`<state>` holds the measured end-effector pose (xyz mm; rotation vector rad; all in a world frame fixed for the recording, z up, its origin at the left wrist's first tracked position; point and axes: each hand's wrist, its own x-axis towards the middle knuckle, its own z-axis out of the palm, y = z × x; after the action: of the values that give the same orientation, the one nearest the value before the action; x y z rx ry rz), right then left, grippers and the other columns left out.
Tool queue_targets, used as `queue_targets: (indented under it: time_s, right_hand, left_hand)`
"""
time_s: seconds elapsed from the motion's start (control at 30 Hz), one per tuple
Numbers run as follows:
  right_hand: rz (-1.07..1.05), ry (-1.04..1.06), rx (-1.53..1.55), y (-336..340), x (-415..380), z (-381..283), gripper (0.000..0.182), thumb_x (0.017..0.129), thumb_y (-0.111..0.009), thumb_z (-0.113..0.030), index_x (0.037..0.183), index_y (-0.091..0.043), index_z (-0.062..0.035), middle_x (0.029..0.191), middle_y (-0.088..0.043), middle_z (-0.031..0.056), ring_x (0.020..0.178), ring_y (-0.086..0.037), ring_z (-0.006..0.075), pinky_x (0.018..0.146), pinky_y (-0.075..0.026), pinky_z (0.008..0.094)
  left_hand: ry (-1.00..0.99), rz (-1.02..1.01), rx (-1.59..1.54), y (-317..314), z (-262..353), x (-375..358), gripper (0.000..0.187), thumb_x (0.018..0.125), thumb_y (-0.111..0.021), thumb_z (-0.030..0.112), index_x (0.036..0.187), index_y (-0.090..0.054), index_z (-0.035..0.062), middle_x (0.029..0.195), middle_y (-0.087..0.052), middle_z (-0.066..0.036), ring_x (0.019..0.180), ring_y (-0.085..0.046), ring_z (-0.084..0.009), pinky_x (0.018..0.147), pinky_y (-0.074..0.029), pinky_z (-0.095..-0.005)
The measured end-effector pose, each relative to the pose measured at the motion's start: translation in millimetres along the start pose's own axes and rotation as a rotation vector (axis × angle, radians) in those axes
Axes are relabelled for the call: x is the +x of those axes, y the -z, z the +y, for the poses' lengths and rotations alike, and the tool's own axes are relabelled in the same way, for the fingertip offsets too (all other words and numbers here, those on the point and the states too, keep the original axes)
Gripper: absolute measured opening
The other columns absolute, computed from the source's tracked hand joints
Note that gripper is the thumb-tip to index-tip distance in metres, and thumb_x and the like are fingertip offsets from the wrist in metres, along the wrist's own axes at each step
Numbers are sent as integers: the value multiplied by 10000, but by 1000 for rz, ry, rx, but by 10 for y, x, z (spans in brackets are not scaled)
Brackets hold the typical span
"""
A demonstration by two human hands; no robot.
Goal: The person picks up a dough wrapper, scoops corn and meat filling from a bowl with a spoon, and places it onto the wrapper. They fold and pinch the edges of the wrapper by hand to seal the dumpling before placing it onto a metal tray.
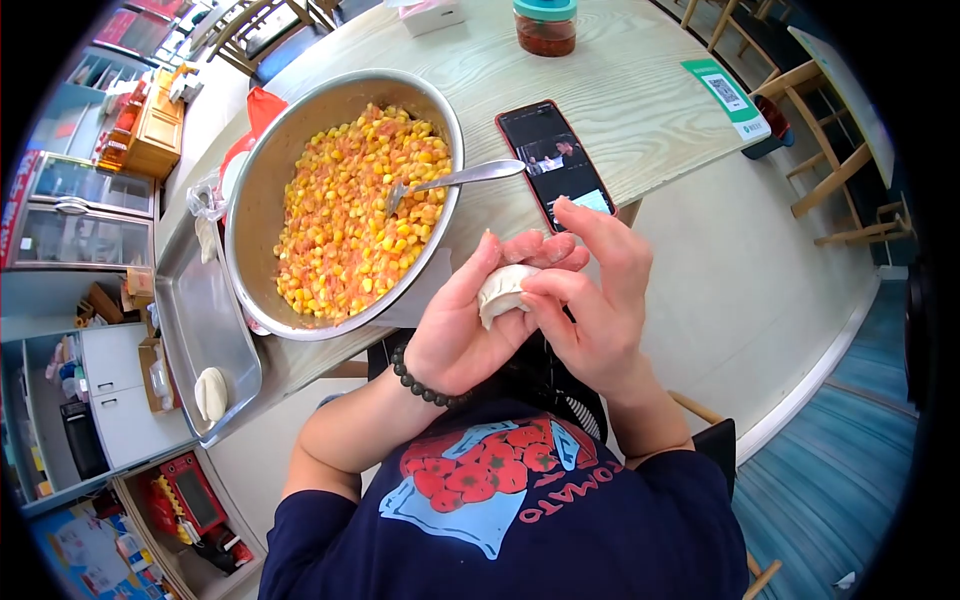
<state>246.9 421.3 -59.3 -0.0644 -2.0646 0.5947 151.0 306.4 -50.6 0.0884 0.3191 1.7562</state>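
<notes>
A pale folded dumpling [503,293] lies in my left hand [465,335], whose fingers curl up around it; a dark bead bracelet circles that wrist. The thumb and index finger of my right hand [597,300] pinch the dumpling's edge. Left of my hands, a large metal bowl [243,240] holds a corn and pink minced filling [355,215]. A metal spoon [470,175] rests in the filling, its handle over the bowl's rim. On a metal tray [205,310] sits another dumpling [211,394].
A phone [552,150] lies on the wooden table [640,100] beyond my hands. Behind it stands a teal-lidded jar [545,30]. A green card with a code [725,95] is at the right table edge. Wooden chairs [840,180] stand farther right.
</notes>
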Motion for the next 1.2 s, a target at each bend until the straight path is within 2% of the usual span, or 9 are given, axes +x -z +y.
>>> queue_targets:
  time_s: [0.07,0.13,0.4,0.5,0.8,0.93,1.03,1.1,1.2]
  right_hand:
    - [23,0,-1,2,14,-22,199,675,-725,-113,840,-616,-89,1256,-503,166,1095,-493,304,882,-351,392]
    - [58,-151,65,33,40,-67,187,682,-721,-110,833,-611,-92,1229,-525,156,1079,-504,297,873,-359,390]
    - [44,-8,-13,19,-60,-28,187,699,-732,-155,832,-614,-96,1256,-499,174,1071,-498,300,873,-361,380]
    - [93,-175,33,39,-81,-87,194,699,-738,-159,831,-615,-90,1262,-495,171,1070,-491,307,884,-363,382]
    - [80,-138,-33,63,-197,-102,190,711,-737,-155,852,-627,-92,1256,-501,160,1076,-483,308,886,-385,392]
    - [90,-172,-17,75,-194,-113,206,709,-739,-165,869,-628,-97,1258,-503,150,1083,-473,303,888,-391,390]
    - [106,-111,-5,32,-233,-76,223,710,-738,-183,884,-627,-101,1255,-505,151,1084,-469,302,895,-390,388]
    - [99,-98,-18,41,-249,-69,224,708,-738,-181,888,-628,-105,1259,-500,151,1087,-465,302,896,-390,390]
    - [81,-119,-17,75,-221,-107,220,706,-736,-166,891,-630,-111,1270,-487,156,1092,-459,302,893,-390,392]
  left_hand:
    - [-20,-18,-16,-17,2,6,437,996,-282,370,1176,-494,33,1313,-457,-149,1294,-358,-282,1040,-357,-376]
    - [-40,-38,-30,-25,12,13,431,996,-286,369,1169,-498,36,1311,-458,-147,1304,-343,-282,1051,-343,-380]
    - [-23,-44,116,-23,15,-28,343,984,-359,316,1166,-508,66,1305,-466,-130,1294,-363,-278,1033,-357,-380]
    - [-26,-76,141,6,15,-31,314,977,-384,288,1174,-507,76,1306,-471,-120,1288,-374,-275,1023,-365,-379]
    - [-61,-57,207,14,-19,-19,334,962,-412,271,1215,-495,70,1304,-476,-113,1278,-390,-265,1005,-381,-363]
    - [-33,-167,107,42,-24,-11,355,958,-409,285,1217,-496,59,1291,-488,-111,1269,-400,-269,988,-399,-351]
    - [-43,-63,143,24,-41,-10,302,945,-452,290,1151,-554,94,1247,-487,-107,1297,-346,-299,1010,-390,-401]
    - [-48,-124,132,34,-39,-2,362,953,-419,282,1207,-502,38,1270,-505,-106,1266,-404,-269,980,-408,-357]
    - [-26,-71,210,1,-13,-24,379,951,-430,286,1207,-496,15,1266,-505,-126,1243,-430,-260,976,-412,-361]
